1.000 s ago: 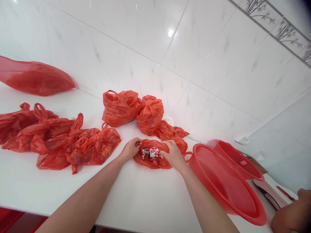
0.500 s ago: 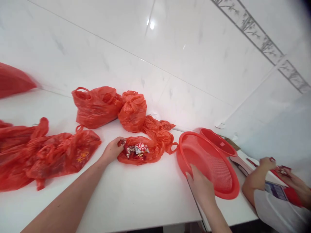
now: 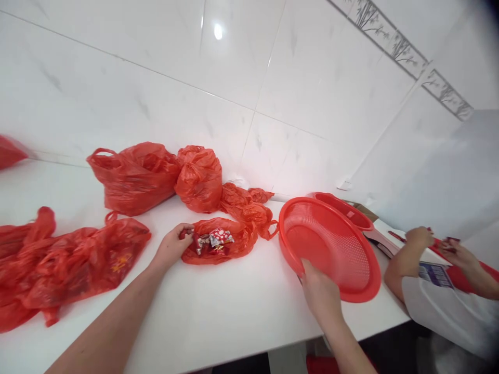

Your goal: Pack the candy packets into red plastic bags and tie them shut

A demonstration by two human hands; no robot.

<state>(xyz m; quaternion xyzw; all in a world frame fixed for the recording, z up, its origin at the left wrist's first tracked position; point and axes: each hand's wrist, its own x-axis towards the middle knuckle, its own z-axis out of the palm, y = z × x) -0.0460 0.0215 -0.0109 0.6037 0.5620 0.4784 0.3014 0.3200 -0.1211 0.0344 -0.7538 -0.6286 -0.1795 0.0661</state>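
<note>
My left hand pinches the left edge of an open red plastic bag lying on the white table. Inside that bag sit several small wrapped packets; a white one with red dots is on top. My right hand grips the near left rim of a round red plastic colander. The colander is tilted on the table and its inside shows no contents. My right thumb lies over the rim, while the other fingers are partly hidden beneath it.
Red plastic bags stand along the wall, including a full one and a knotted one. More red bags lie at left. Behind the colander is a red basket. At right, a co-worker's hands hold small items near the white table's end.
The view has shifted, so the bags sit further left in it. The colander appears slightly raised and tilted more toward me. Both my hands keep their holds.
</note>
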